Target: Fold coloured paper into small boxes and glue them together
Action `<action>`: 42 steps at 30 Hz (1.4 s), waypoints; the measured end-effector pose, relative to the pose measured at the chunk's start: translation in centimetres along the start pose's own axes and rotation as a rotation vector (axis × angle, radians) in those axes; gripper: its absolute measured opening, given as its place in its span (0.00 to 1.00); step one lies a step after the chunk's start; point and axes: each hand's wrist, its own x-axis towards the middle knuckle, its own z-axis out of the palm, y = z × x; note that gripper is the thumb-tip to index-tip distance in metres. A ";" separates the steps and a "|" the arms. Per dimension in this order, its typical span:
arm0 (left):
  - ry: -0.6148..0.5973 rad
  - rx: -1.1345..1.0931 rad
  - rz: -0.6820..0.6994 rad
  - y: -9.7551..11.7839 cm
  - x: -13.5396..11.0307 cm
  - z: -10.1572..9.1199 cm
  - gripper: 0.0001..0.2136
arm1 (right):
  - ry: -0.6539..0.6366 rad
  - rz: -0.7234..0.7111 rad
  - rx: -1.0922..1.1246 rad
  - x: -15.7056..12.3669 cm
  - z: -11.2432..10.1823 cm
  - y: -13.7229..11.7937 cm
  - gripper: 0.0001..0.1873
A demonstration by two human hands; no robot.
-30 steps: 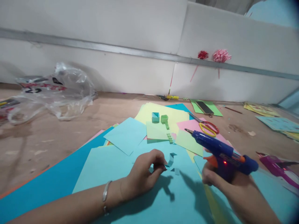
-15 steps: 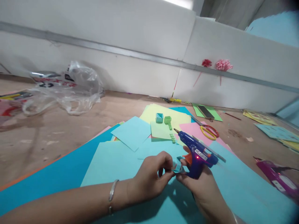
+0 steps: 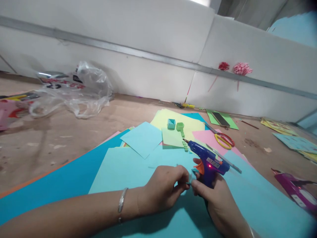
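In my right hand point(image 3: 220, 198) is a blue hot glue gun point(image 3: 206, 160) with an orange trigger, its nozzle pointing up and left and a red light lit. The thumb and fingers of that hand also pinch a small folded piece of light blue paper point(image 3: 193, 175). My left hand point(image 3: 165, 186) has its fingertips pinched at the left edge of the same paper piece. Beyond them, a small light blue paper box point(image 3: 171, 124) and a green paper cup with a zigzag strip point(image 3: 180, 127) stand on yellow paper point(image 3: 190, 124).
Light blue sheets point(image 3: 119, 168) spread beneath my hands. Scissors point(image 3: 223, 140) lie behind the glue gun. A purple glue gun point(image 3: 294, 188) rests at right, a plastic bag point(image 3: 74, 89) at back left, a pink tool point(image 3: 7, 114) at far left, and a phone point(image 3: 220, 119) on green paper.
The small paper piece has turned more upright between my fingers. My left fingertips have shifted slightly right along it. The glue gun remains in my right hand, and the view has swung slightly left.
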 end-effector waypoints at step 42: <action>-0.177 -0.295 -0.348 0.1 0.6 -0.1 0.05 | -0.159 -0.089 -0.298 0.2 -2.3 -0.9 0.22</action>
